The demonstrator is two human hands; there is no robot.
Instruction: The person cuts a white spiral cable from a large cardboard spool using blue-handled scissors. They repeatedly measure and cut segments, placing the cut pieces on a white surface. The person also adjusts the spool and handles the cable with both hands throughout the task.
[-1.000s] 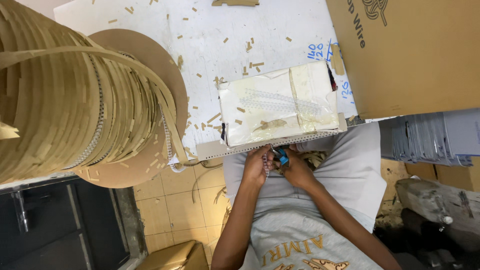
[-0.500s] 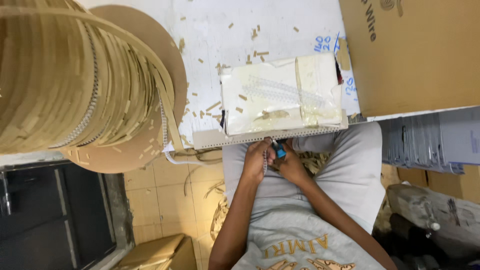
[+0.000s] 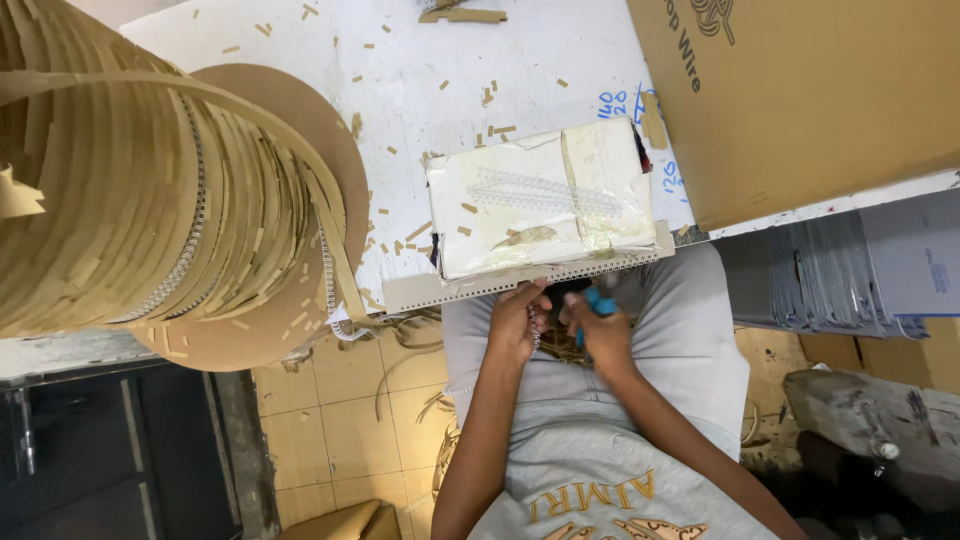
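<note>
A small blue-handled tool (image 3: 598,303) sits in the right hand (image 3: 600,335), whose fingers are curled tight around it, over the person's lap and just below the edge of the white surface (image 3: 300,60). Touching it from the left, the left hand (image 3: 517,322) is pinched narrow on a short length of wire coil (image 3: 537,325), though the hold itself is too small to make out clearly. Since a second ago both hands have stayed in the same spot, close together; only the head view has shifted a little, so the work appears to be continuing at the same point rather than moving on.

Just above the hands, a perforated strip (image 3: 520,281) runs along the surface edge, and on it lies a pale wrapped block (image 3: 545,198) with a wire comb pattern on top. Up and to the right of the right hand stands a brown cardboard box (image 3: 800,90). Far to the left of the left hand, a big reel of tan paper-backed strip (image 3: 130,190) hangs over the edge, its loose tail (image 3: 345,285) dropping toward the hands. Paper scraps (image 3: 490,130) dot the surface.
</note>
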